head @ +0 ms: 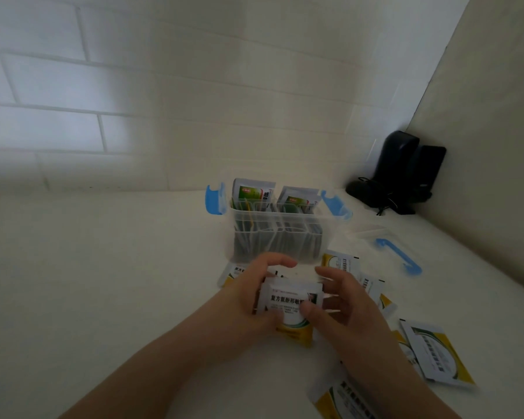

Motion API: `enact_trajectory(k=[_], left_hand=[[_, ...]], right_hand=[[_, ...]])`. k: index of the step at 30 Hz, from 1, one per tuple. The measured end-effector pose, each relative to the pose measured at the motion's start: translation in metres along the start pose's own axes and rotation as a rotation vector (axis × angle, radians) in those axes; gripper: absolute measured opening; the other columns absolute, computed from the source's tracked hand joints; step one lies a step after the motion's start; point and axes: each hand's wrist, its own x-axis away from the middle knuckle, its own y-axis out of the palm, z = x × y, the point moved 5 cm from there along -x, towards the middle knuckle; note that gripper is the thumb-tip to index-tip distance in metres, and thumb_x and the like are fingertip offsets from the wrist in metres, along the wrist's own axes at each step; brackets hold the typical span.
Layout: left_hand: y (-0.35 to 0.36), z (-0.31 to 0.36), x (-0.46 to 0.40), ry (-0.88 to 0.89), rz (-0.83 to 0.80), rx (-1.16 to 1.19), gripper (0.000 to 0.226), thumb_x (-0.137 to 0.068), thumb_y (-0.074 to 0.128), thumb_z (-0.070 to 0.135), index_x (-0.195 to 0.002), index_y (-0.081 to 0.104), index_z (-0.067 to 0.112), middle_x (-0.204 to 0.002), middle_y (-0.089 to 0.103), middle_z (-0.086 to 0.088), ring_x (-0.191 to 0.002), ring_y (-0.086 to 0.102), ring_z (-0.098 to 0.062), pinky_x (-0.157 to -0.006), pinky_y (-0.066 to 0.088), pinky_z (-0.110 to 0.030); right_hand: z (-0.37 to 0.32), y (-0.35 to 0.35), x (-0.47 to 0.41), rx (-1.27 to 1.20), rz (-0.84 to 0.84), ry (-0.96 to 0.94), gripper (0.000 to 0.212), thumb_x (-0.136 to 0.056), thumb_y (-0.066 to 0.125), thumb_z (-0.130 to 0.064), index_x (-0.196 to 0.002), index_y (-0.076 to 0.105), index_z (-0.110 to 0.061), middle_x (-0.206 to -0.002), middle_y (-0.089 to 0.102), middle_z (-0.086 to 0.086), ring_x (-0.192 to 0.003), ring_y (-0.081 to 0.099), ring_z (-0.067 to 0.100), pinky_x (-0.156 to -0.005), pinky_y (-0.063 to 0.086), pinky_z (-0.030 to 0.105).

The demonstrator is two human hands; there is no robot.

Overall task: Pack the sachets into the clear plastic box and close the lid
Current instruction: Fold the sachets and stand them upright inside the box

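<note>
The clear plastic box (277, 237) stands open on the white counter, its blue side clasps (214, 198) flipped outward. Several green-labelled sachets (252, 191) stand upright inside, poking above the rim. Just in front of the box, my left hand (248, 293) and my right hand (342, 300) together hold a small stack of white-and-yellow sachets (291, 300). More white-and-yellow sachets lie loose on the counter, by the box's right corner (341, 263) and at the lower right (436, 353). The clear lid (375, 237) with its blue handle (398, 255) rests to the right of the box.
A tiled wall runs behind the box and a plain wall closes the right side. A black device (401, 170) with a cable sits in the back right corner. Another sachet (229, 275) lies partly under my left hand.
</note>
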Motion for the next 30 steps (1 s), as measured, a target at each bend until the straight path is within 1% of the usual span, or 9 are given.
enact_trajectory(k=[5, 10, 13, 15, 16, 19, 24, 28, 30], left_hand=[[-0.006, 0.001, -0.001, 0.012, 0.054, -0.031, 0.038, -0.084, 0.058, 0.007, -0.099, 0.051, 0.041, -0.102, 0.066, 0.007, -0.094, 0.066, -0.004, -0.076, 0.056, -0.02], [-0.008, 0.004, -0.002, -0.002, 0.069, -0.06, 0.027, -0.081, 0.064, 0.016, -0.094, 0.054, 0.037, -0.093, 0.068, 0.008, -0.084, 0.066, -0.002, -0.069, 0.053, -0.014], [-0.034, -0.002, 0.002, -0.061, 0.398, -0.427, 0.01, -0.081, 0.062, 0.029, -0.084, 0.056, 0.037, -0.082, 0.063, 0.013, -0.078, 0.059, -0.005, -0.064, 0.045, -0.012], [-0.049, -0.007, 0.005, -0.144, 0.565, -0.699, 0.015, -0.082, 0.059, 0.035, -0.096, 0.056, 0.032, -0.097, 0.059, 0.009, -0.095, 0.052, -0.013, -0.075, 0.04, -0.021], [-0.053, -0.013, 0.004, -0.219, 0.574, -0.821, 0.028, -0.083, 0.056, 0.041, -0.108, 0.054, 0.028, -0.109, 0.056, 0.004, -0.106, 0.047, -0.017, -0.084, 0.039, -0.027], [-0.058, -0.027, -0.002, -0.433, 0.472, -0.977, 0.055, -0.081, 0.047, 0.058, -0.125, 0.044, 0.024, -0.131, 0.043, -0.002, -0.122, 0.034, -0.024, -0.099, 0.031, -0.038], [-0.055, -0.028, -0.005, -0.383, 0.277, -0.816, 0.033, -0.077, 0.057, 0.053, -0.104, 0.053, 0.036, -0.124, 0.043, 0.01, -0.122, 0.029, -0.016, -0.103, 0.02, -0.036], [-0.038, -0.019, -0.001, -0.255, 0.099, -0.712, 0.015, -0.078, 0.061, 0.042, -0.084, 0.047, 0.042, -0.096, 0.045, 0.023, -0.103, 0.038, -0.003, -0.098, 0.028, -0.026], [-0.031, -0.012, -0.001, -0.186, 0.127, -0.569, 0.015, -0.079, 0.062, 0.029, -0.076, 0.049, 0.036, -0.085, 0.054, 0.019, -0.082, 0.051, 0.003, -0.08, 0.043, -0.015]], right_hand=[[0.005, 0.001, -0.003, -0.094, -0.009, 0.06, 0.038, -0.076, 0.07, -0.023, -0.108, 0.054, -0.037, -0.103, 0.064, -0.014, -0.092, 0.063, 0.003, -0.08, 0.054, 0.024], [0.002, 0.003, 0.001, -0.099, -0.055, 0.031, 0.032, -0.079, 0.067, -0.013, -0.099, 0.06, -0.038, -0.087, 0.074, -0.004, -0.08, 0.07, 0.009, -0.073, 0.058, 0.03], [0.005, -0.002, 0.001, -0.088, -0.006, 0.027, 0.028, -0.081, 0.066, -0.013, -0.092, 0.062, -0.039, -0.094, 0.072, -0.006, -0.083, 0.069, 0.004, -0.069, 0.057, 0.024], [0.006, -0.005, 0.0, -0.074, 0.014, 0.034, 0.025, -0.081, 0.066, -0.015, -0.089, 0.062, -0.038, -0.096, 0.07, -0.008, -0.085, 0.067, 0.002, -0.068, 0.056, 0.021], [0.006, -0.006, 0.0, -0.07, 0.018, 0.036, 0.024, -0.081, 0.066, -0.016, -0.089, 0.062, -0.037, -0.096, 0.07, -0.008, -0.084, 0.067, 0.001, -0.067, 0.055, 0.02], [0.002, -0.005, 0.001, -0.046, -0.005, 0.014, 0.021, -0.081, 0.065, -0.017, -0.089, 0.061, -0.036, -0.095, 0.07, -0.01, -0.082, 0.066, -0.004, -0.062, 0.053, 0.013], [0.0, -0.001, 0.004, -0.013, -0.02, -0.007, 0.023, -0.082, 0.064, -0.015, -0.089, 0.06, -0.037, -0.096, 0.069, -0.01, -0.084, 0.066, -0.002, -0.065, 0.056, 0.017], [0.001, 0.0, 0.002, -0.018, -0.017, -0.008, 0.024, -0.082, 0.064, -0.015, -0.089, 0.06, -0.037, -0.095, 0.068, -0.01, -0.083, 0.065, -0.003, -0.062, 0.054, 0.014], [0.001, 0.001, 0.002, -0.01, -0.014, -0.01, 0.024, -0.082, 0.064, -0.015, -0.09, 0.06, -0.037, -0.096, 0.068, -0.009, -0.082, 0.066, -0.001, -0.063, 0.054, 0.016]])
